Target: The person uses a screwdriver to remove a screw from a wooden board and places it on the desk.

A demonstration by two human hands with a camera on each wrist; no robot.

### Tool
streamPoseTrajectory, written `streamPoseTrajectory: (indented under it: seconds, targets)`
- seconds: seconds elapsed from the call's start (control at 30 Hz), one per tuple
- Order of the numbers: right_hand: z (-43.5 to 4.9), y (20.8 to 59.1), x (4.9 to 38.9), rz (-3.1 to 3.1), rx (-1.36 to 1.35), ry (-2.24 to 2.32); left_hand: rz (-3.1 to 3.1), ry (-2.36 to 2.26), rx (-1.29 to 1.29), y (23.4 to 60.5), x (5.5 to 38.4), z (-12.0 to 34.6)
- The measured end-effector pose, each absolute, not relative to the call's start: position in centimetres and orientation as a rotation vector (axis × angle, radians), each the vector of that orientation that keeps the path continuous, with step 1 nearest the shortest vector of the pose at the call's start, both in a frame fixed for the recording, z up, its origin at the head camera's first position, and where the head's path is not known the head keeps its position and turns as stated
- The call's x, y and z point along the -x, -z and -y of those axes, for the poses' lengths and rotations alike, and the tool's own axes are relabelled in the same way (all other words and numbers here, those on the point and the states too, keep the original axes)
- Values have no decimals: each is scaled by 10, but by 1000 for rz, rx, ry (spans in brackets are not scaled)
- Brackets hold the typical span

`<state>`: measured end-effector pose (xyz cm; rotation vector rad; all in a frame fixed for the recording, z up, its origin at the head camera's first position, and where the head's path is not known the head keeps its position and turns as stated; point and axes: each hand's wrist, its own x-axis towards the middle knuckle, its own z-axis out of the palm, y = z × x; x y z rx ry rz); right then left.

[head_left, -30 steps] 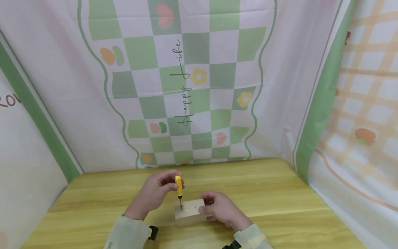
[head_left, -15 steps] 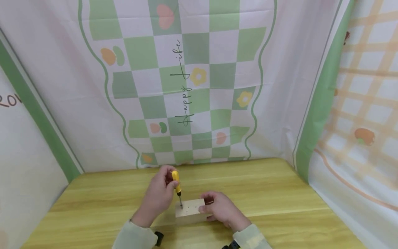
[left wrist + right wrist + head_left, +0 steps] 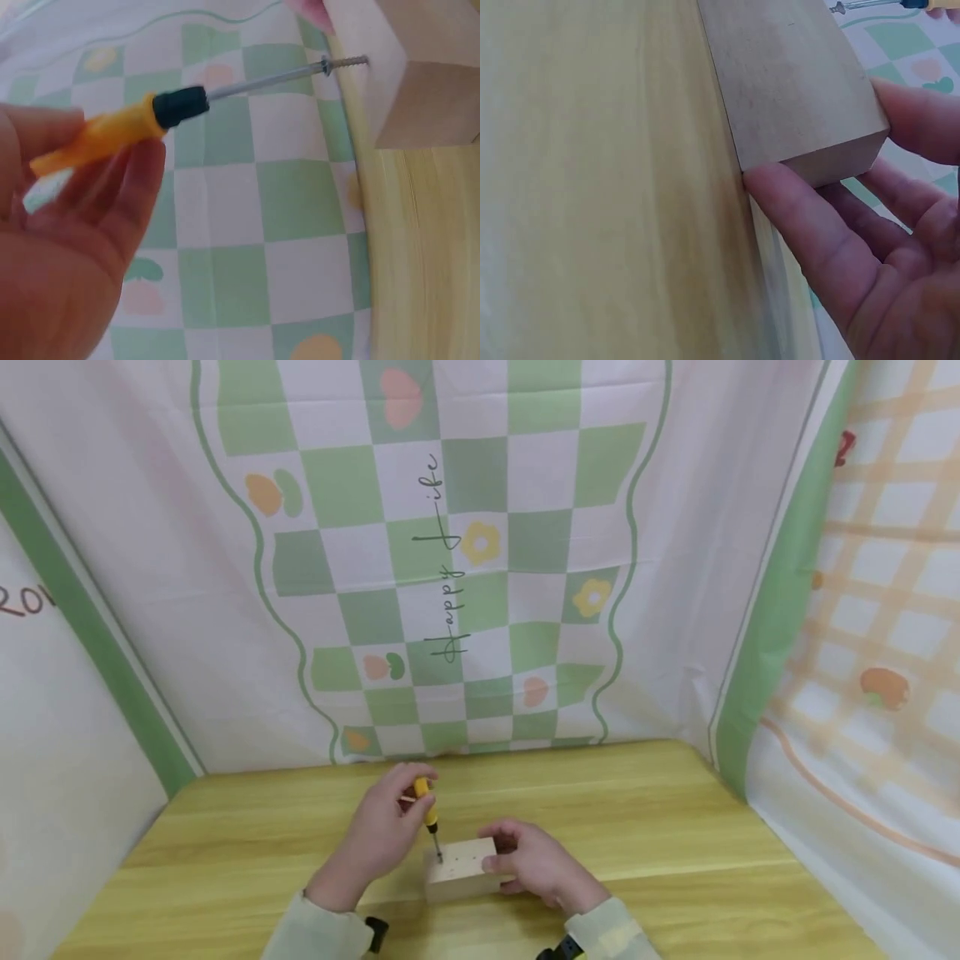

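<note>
My left hand [image 3: 381, 831] holds a screwdriver [image 3: 431, 814] with a yellow handle and black collar, thumb and fingers around the handle. Its shaft slants down to a screw [image 3: 349, 62], whose head meets the tip. Much of the screw's thread stands out of a pale wooden block [image 3: 463, 875], near the block's left end. Several small dark marks dot the block's top face. At the opposite end, my right hand [image 3: 538, 864] grips the block, thumb and fingers on its sides, as the right wrist view shows. The block lies on the wood-grain table [image 3: 637, 827].
Behind the table hangs a green-and-white checked cloth [image 3: 472, 602] with printed lettering. An orange checked cloth [image 3: 885, 610] hangs on the right, and a white panel [image 3: 67, 710] stands on the left. Dark bands show at both sleeve cuffs.
The left hand has shifted its fingers around the screwdriver handle, and the handle's top now leans further left. The right hand and block stay nearly where they were.
</note>
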<state>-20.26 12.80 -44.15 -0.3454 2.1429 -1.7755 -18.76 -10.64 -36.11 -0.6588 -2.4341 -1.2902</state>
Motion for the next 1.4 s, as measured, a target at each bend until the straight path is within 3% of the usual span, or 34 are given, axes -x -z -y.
streamPoseTrajectory:
  seconds: [0.17,0.4,0.8,1.0,1.23,1.4]
  targets:
    - [-127,441,203,-2129,307,1790,2453,1517,774,363,190,116]
    - [-125,441,201,-2143,275,1828,2417,1418,790,365,194,120]
    - [-122,438,200,-2167,213,1830,2373,1308,416,368,187,103]
    - [-123,438,200,-2161,210,1844,2366,1273,348,374,185,90]
    - [-126,440,201,-2167,225,1838,2233,1159,395,381,181,80]
    - [-127,441,203,-2153,237,1817,2290,1560,618,374,185,98]
